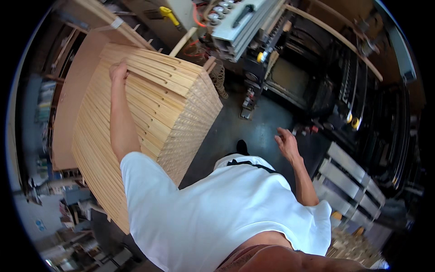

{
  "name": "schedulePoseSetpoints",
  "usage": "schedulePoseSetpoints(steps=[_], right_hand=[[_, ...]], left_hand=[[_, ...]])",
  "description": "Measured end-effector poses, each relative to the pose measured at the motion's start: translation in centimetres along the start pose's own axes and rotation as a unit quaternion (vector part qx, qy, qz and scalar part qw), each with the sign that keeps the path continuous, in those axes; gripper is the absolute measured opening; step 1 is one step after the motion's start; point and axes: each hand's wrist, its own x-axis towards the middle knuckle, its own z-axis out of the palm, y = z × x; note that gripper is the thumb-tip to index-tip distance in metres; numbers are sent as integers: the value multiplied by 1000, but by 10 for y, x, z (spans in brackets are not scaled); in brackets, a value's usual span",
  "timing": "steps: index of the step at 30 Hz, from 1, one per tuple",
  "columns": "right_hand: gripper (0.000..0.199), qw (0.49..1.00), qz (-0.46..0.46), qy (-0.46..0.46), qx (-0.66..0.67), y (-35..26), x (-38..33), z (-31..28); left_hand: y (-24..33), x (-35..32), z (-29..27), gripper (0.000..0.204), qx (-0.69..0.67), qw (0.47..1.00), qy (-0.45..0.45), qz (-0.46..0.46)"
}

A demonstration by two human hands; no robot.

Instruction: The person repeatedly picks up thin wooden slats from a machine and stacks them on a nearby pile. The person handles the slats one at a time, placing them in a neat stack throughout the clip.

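A tall stack of pale wooden strips (131,109), several with small slots or holes along them, stands on my left. At the stack's far end my left hand (118,71) is closed over one of the top wooden strips (154,68), its fingertips partly hidden. My left arm stretches across the stack. My right hand (286,144) hangs in the air above the dark floor, fingers apart and holding nothing. The machine is the nearest thing beyond it.
A dark machine (312,68) with rails and yellow knobs fills the far right. Beside it is a grey metal beam (231,41) with a black-handled tool on top. A brown board (77,99) stands behind the stack. A slatted pallet (346,177) lies at right.
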Motion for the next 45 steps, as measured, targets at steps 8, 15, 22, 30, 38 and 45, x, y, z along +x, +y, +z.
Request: schedulePoseSetpoints(steps=[8, 15, 22, 30, 38, 45], right_hand=[[35, 986, -34, 142, 76, -46, -75, -13], [36, 920, -89, 381, 18, -85, -223, -92], [37, 674, 186, 623, -351, -104, -471, -151], [21, 444, 535, 560, -450, -55, -722, -164], [21, 482, 483, 537, -496, -64, -719, -154], [45, 497, 411, 459, -611, -96, -613, -224]], left_hand=[[126, -147, -25, 32, -72, 851, 123, 505], [145, -530, 40, 23, -253, 625, -397, 623], [12, -743, 131, 23, -183, 422, -783, 418], [10, -789, 140, 29, -51, 307, -774, 552], [20, -726, 227, 29, -63, 423, -745, 512], [114, -630, 352, 28, -123, 551, -638, 524]])
